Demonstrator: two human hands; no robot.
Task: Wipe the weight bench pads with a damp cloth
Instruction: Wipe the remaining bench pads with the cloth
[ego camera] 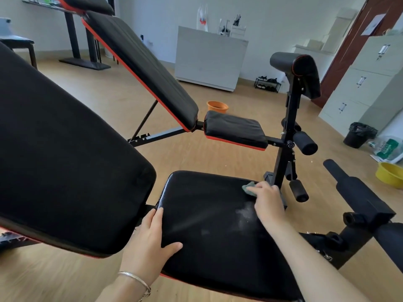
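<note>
Black vinyl seat pad [207,247] of the nearest weight bench lies flat and low in front of the person. It looks firm but cushioned, slick when wet and fixed to its frame, so it needs bracing rather than lifting.

The left hand [150,243], with a silver bracelet [135,280] at the wrist, rests open on the pad's near left edge. Its fingers lie straight along the side and its thumb is spread on top.

At the far right corner the right hand [269,201] grasps a small grey-green cloth [248,189], bunched under bent fingers and pressed to the vinyl. The cloth is soft and light. Just nearer than it, a whitish smear [246,214] shows on the surface and probably wants another pass.

The large black tilted back pad [65,160] overhangs the seat's left edge, and wiping it would likely mean reaching up and over. A black padded frame arm [366,203] juts out beside the right edge and could catch an elbow.

Farther off stands a second bench with a small black seat cushion [235,129], a long inclined black backrest [141,68], a black curl pad [303,70] and foam rollers [305,143].

An orange plastic basin [217,106] sits on the floor behind that bench, and a yellow basin [390,174] sits at the right. Either would serve for rinsing.
</note>
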